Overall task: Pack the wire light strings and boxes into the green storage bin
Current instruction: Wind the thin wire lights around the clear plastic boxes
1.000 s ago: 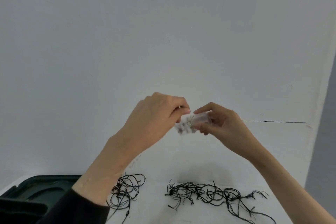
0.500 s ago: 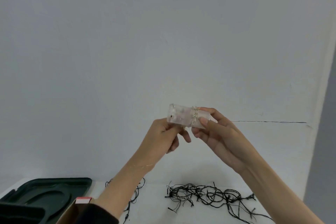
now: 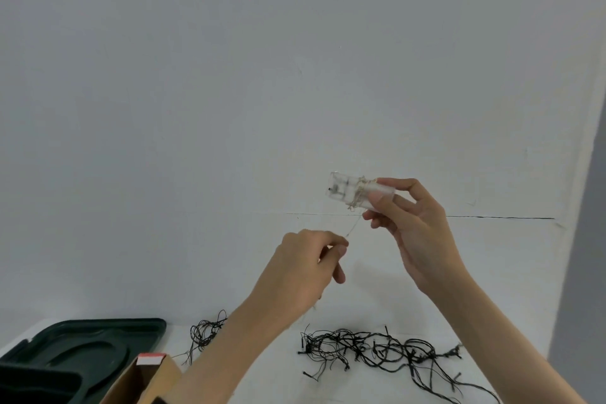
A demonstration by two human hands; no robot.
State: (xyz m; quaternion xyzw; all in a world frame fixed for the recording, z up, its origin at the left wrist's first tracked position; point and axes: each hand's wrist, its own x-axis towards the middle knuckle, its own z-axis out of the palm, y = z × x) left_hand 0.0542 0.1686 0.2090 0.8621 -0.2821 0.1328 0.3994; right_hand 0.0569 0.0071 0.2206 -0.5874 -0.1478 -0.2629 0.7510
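Observation:
My right hand (image 3: 414,223) grips a clear plastic battery box (image 3: 351,189) with thin wire wound round its middle, held up in front of the wall. A fine wire strand (image 3: 354,228) runs from the box down to my left hand (image 3: 306,267), which pinches its end between thumb and finger. On the white table lie a long tangle of black wire lights (image 3: 377,351) and a smaller black bundle (image 3: 205,333). A dark green bin lid (image 3: 108,338) lies at the lower left, with the green storage bin's rim (image 3: 36,384) in the corner.
An open brown cardboard box (image 3: 147,377) with a red and white flap stands beside the lid, under my left forearm. A plain white wall rises behind the table. A grey wall edge stands at the far right.
My left hand has dropped away from the battery box and now draws a wire strand down and left. The right hand keeps the box raised, slightly higher in view.

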